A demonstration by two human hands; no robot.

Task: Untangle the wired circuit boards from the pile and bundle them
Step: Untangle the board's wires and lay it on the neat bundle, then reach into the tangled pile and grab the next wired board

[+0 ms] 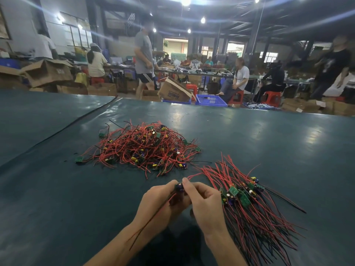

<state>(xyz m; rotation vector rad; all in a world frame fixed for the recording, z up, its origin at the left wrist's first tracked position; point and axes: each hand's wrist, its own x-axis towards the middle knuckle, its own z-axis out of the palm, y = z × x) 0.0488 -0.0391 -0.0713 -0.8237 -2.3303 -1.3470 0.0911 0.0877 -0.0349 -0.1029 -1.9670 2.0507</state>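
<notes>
A tangled pile (143,146) of small green circuit boards with red and black wires lies on the dark green table (57,189), ahead of my hands. To the right lies a sorted bundle (244,196) of boards with their wires fanned out in line. My left hand (159,202) grips a small group of boards (179,189), whose red and black wires trail down over my left wrist. My right hand (201,200) pinches the top of that same group between thumb and forefinger. A red wire runs from the held boards toward the bundle.
A single loose board (79,159) sits at the pile's left edge. A black seam (76,120) crosses the table at the far left. Beyond the far table edge are cardboard boxes, a blue crate (210,100), red stools and several people.
</notes>
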